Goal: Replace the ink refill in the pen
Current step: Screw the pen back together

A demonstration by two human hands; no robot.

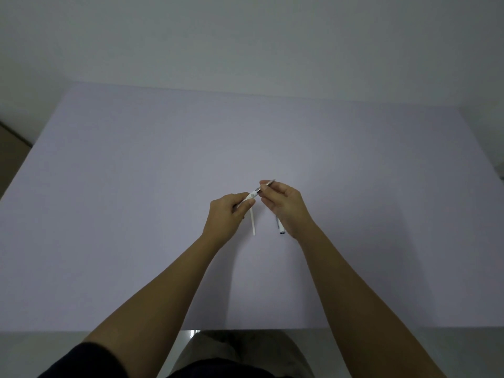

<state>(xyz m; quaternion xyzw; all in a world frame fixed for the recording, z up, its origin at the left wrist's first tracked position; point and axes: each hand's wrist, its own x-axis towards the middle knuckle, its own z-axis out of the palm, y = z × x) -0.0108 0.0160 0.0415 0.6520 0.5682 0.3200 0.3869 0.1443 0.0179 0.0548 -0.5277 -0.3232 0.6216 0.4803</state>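
Pen [253, 196] sits in the air between your two hands, just above the worktop [136, 186], not resting on it. Your left hand [227, 214] is closed around the white barrel at its lower-left end. Your right hand [281, 204] pinches the metal tip section [266, 186] between thumb and fingers at the upper-right end. Both hands touch the pen, so neither is nearer; they meet at the joint where white barrel gives way to the metal part.

The long axis runs on a diagonal, from lower left near your left hand up and away to the right. The point faces up-right, away from you, just past your right fingertips.

A thin white tube [253, 222], probably a refill, lies just below the left hand, its long axis nearly straight toward you. It looks to be on the worktop, though whether your left fingers touch its upper end is hard to tell. A second slim piece with a dark end [281, 230] shows beneath the heel of your right hand; you may be holding it in the palm or it may lie on the worktop, and I cannot tell which.

My judgement: the coming move turns on that diagonal axis, twisting or pulling the two ends apart or together along it, so keep both grips in line.
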